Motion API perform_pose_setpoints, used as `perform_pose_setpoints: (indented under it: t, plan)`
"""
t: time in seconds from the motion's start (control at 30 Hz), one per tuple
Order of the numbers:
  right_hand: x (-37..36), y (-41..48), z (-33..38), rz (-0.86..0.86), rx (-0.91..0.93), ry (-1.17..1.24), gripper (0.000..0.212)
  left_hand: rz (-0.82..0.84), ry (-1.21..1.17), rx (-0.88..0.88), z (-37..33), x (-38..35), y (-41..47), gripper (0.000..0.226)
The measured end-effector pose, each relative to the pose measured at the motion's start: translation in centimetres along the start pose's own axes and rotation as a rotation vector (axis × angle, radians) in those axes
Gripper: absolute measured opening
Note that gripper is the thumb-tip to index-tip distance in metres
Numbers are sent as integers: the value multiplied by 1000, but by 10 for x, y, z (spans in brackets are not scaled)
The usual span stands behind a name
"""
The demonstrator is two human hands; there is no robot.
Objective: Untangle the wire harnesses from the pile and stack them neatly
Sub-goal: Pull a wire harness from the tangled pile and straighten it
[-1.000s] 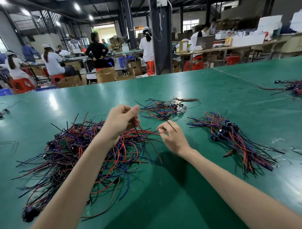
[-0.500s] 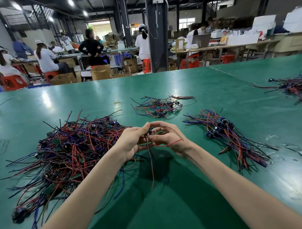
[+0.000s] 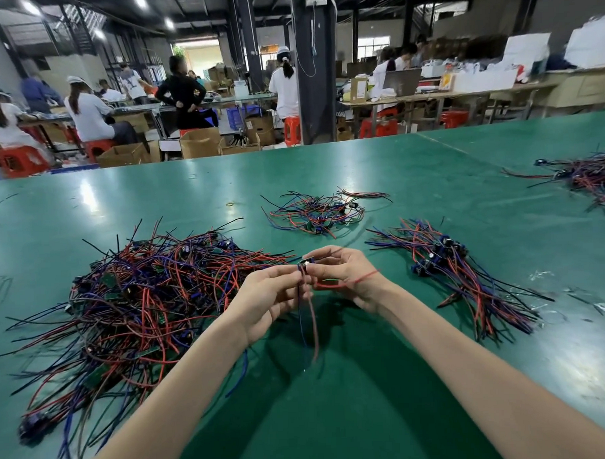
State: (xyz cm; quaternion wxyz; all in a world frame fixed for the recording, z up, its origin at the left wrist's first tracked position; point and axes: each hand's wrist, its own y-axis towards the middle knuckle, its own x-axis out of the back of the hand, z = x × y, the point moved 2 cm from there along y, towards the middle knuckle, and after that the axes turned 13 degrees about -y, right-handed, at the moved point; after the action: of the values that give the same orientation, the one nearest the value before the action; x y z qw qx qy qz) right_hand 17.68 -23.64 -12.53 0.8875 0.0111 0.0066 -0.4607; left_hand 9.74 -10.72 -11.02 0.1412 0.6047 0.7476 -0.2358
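A big tangled pile of red, blue and black wire harnesses (image 3: 135, 304) lies on the green table (image 3: 335, 417) to the left. Over the table's middle, my left hand (image 3: 266, 299) and my right hand (image 3: 344, 279) meet and both pinch one harness (image 3: 304, 267) at its small dark connector. Its blue and dark red wires hang down between my hands, and a red wire loops across my right wrist. A combed, aligned stack of harnesses (image 3: 464, 275) lies to the right of my right hand.
A smaller loose bunch of harnesses (image 3: 317, 213) lies further back at centre, with a rubber band (image 3: 229, 204) left of it. Another bunch (image 3: 590, 176) sits at the far right edge. Beyond the table, people work at benches among cardboard boxes and red stools.
My hands came together from apart and dropped closer to me. They now hold a single harness by its connector, clear of the big pile, its wires hanging down.
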Motion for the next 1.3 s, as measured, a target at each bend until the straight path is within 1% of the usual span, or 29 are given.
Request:
perform_pose_setpoints:
  t: [0.07,0.17,0.23,0.3,0.37,0.43,0.5,0.53,0.6,0.73,0.83,0.97,1.1,1.2,1.3]
  plan:
    - [1,-3,2,39,-8,-34,14,1,19,0,1,0,0,12]
    - [2,-5,4,62,-39,-101,14,5,140,-21,5,-1,0,15]
    - [3,-6,5,92,-84,-83,14,2,179,-28,7,1,-1,16]
    - [3,-6,5,129,-147,-14,14,20,184,-24,8,3,-1,14]
    - [6,-6,6,153,-192,136,12,28,197,-19,8,3,-1,12]
    - [9,-6,8,175,-221,281,19,21,195,-14,10,1,-2,7]
    - [11,-7,9,206,-237,378,27,27,187,-5,11,-2,-3,9]
    - [11,-8,9,220,-232,381,27,32,185,-3,11,-3,-4,12]
    - [9,-8,9,223,-209,292,22,33,171,-4,12,-4,-6,16]
    - [6,-5,6,166,-158,79,14,6,193,-15,13,-8,-8,14]
    - [9,-4,5,164,-121,13,14,-8,226,-22,13,-11,-9,14]
    - [7,-3,3,188,-148,48,9,-7,246,-45,13,-12,-11,18]
    - [2,-3,2,216,-210,107,5,16,207,-75,16,-15,-13,12]
    - [6,-4,3,158,-265,212,6,21,183,-87,16,-18,-14,6]
    - [11,-4,3,137,-244,190,5,22,179,-87,17,-21,-14,9]
